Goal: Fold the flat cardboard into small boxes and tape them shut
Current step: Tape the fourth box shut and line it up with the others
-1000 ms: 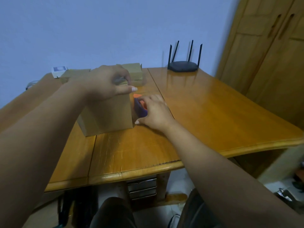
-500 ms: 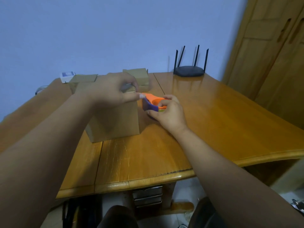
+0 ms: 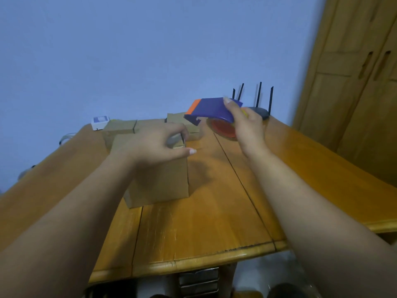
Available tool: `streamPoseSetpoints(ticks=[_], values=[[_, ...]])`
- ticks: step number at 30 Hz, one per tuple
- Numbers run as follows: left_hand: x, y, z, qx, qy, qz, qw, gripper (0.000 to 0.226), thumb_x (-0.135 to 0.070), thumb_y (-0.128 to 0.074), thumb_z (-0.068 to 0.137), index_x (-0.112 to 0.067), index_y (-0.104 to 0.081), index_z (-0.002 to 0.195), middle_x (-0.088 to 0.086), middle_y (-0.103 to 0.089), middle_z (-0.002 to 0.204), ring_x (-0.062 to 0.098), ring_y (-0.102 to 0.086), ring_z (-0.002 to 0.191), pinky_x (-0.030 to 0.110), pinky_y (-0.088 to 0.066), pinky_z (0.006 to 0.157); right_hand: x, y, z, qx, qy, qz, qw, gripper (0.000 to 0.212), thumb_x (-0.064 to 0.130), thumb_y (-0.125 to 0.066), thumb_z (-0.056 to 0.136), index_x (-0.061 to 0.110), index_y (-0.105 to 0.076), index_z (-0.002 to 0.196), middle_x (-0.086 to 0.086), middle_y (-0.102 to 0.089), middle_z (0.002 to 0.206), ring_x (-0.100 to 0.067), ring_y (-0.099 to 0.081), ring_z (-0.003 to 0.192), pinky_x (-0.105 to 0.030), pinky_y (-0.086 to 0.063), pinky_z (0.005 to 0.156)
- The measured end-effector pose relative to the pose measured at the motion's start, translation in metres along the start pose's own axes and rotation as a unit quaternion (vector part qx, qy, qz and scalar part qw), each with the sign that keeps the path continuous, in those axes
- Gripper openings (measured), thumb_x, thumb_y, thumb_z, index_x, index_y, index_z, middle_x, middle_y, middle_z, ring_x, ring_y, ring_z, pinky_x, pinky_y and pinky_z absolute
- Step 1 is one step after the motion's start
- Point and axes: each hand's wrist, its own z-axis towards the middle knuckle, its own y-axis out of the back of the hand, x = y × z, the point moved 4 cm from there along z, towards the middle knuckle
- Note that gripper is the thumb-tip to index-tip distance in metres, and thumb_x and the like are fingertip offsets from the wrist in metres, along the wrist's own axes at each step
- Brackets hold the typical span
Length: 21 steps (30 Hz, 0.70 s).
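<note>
A folded brown cardboard box (image 3: pixel 163 186) stands on the wooden table (image 3: pixel 214 222). My left hand (image 3: pixel 159 145) rests on top of it, fingers curled over the closed flaps, thumb stretched to the right. My right hand (image 3: pixel 247 123) grips a purple and orange tape dispenser (image 3: pixel 211 110) with a red tape roll, held in the air to the upper right of the box. Several other cardboard boxes (image 3: pixel 122 127) sit behind, near the wall.
A black router (image 3: pixel 257 108) with several antennas stands at the table's back right. A small white box (image 3: pixel 100 122) lies at the back left. Wooden cupboard doors (image 3: pixel 354 82) rise on the right. Drawers (image 3: pixel 199 280) sit under the table's front edge.
My right hand has lifted the tape dispenser off the table beside the box, up and to the right. My left hand has stayed on the box top.
</note>
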Motion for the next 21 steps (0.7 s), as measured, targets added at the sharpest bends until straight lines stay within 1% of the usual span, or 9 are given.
streamPoseSetpoints(ticks=[2, 3, 5, 7, 10, 12, 16, 19, 21], values=[[0.002, 0.0, -0.001, 0.0, 0.019, -0.027, 0.999, 0.047, -0.074, -0.07, 0.082, -0.041, -0.05, 0.109, -0.021, -0.065, 0.115, 0.009, -0.062, 0.108, 0.046, -0.052, 0.091, 0.003, 0.002, 0.004, 0.042, -0.063, 0.063, 0.995, 0.038, 0.052, -0.076, 0.094, 0.015, -0.079, 0.101, -0.001, -0.082, 0.091, -0.016, -0.077, 0.088, -0.033, -0.06, 0.093], [0.002, 0.0, -0.001, -0.001, 0.031, -0.048, 0.998, 0.058, -0.076, -0.073, 0.078, -0.041, -0.044, 0.113, -0.024, -0.064, 0.119, 0.009, -0.062, 0.112, 0.045, -0.052, 0.093, 0.003, 0.003, 0.004, 0.068, -0.09, 0.09, 0.99, 0.034, 0.051, -0.075, 0.095, 0.019, -0.078, 0.105, -0.001, -0.082, 0.095, -0.019, -0.078, 0.092, -0.039, -0.06, 0.098], [0.004, 0.0, 0.0, -0.002, 0.061, -0.08, 0.995, 0.083, -0.081, -0.075, 0.067, -0.035, -0.032, 0.122, -0.027, -0.065, 0.121, 0.011, -0.063, 0.115, 0.044, -0.052, 0.096, 0.003, 0.002, 0.001, 0.125, -0.132, 0.144, 0.973, 0.029, 0.047, -0.073, 0.097, 0.02, -0.075, 0.108, -0.001, -0.08, 0.094, -0.018, -0.076, 0.086, -0.042, -0.06, 0.095], [0.007, -0.002, 0.002, 0.004, 0.083, -0.098, 0.992, 0.095, -0.078, -0.077, 0.063, -0.033, -0.026, 0.13, -0.025, -0.065, 0.125, 0.015, -0.063, 0.117, 0.044, -0.05, 0.101, 0.0, 0.001, -0.001, 0.157, -0.164, 0.172, 0.959, 0.029, 0.046, -0.075, 0.095, 0.021, -0.074, 0.11, -0.001, -0.077, 0.093, -0.018, -0.072, 0.082, -0.043, -0.056, 0.095], [0.008, -0.004, 0.004, 0.023, 0.098, -0.126, 0.987, 0.107, -0.063, -0.085, 0.069, -0.036, -0.015, 0.146, -0.011, -0.062, 0.136, 0.02, -0.062, 0.122, 0.039, -0.047, 0.105, -0.006, -0.002, -0.005, 0.168, -0.184, 0.167, 0.954, 0.032, 0.045, -0.077, 0.094, 0.019, -0.075, 0.112, -0.005, -0.077, 0.102, -0.023, -0.071, 0.094, -0.046, -0.054, 0.104], [0.007, -0.004, 0.004, 0.031, 0.098, -0.134, 0.986, 0.115, -0.052, -0.09, 0.076, -0.034, -0.009, 0.154, -0.008, -0.055, 0.142, 0.019, -0.06, 0.123, 0.033, -0.043, 0.103, -0.009, -0.005, -0.007, 0.165, -0.184, 0.148, 0.958, 0.033, 0.044, -0.076, 0.095, 0.018, -0.075, 0.114, -0.006, -0.08, 0.106, -0.023, -0.074, 0.098, -0.046, -0.055, 0.106], [0.011, -0.002, 0.003, 0.003, 0.108, -0.134, 0.985, 0.121, -0.052, -0.093, 0.072, -0.03, -0.012, 0.159, 0.0, -0.032, 0.159, 0.019, -0.05, 0.132, 0.028, -0.04, 0.1, -0.008, -0.009, -0.007, 0.169, -0.178, 0.112, 0.963, 0.031, 0.044, -0.073, 0.097, 0.019, -0.074, 0.115, -0.005, -0.081, 0.106, -0.022, -0.076, 0.099, -0.046, -0.056, 0.106], [0.016, -0.003, 0.004, 0.004, 0.117, -0.124, 0.985, 0.123, -0.064, -0.092, 0.065, -0.032, -0.016, 0.156, -0.001, -0.033, 0.161, 0.02, -0.049, 0.135, 0.03, -0.044, 0.099, -0.006, -0.011, -0.006, 0.165, -0.183, 0.093, 0.965, 0.032, 0.045, -0.073, 0.097, 0.02, -0.073, 0.116, -0.004, -0.081, 0.107, -0.023, -0.075, 0.102, -0.046, -0.057, 0.105], [0.017, -0.003, 0.003, 0.005, 0.116, -0.127, 0.985, 0.12, -0.069, -0.088, 0.062, -0.032, -0.02, 0.153, -0.003, -0.035, 0.159, 0.019, -0.05, 0.135, 0.028, -0.046, 0.097, -0.004, -0.013, -0.004, 0.165, -0.191, 0.084, 0.964, 0.036, 0.048, -0.074, 0.096, 0.02, -0.072, 0.119, -0.004, -0.08, 0.106, -0.023, -0.074, 0.102, -0.045, -0.06, 0.1]])
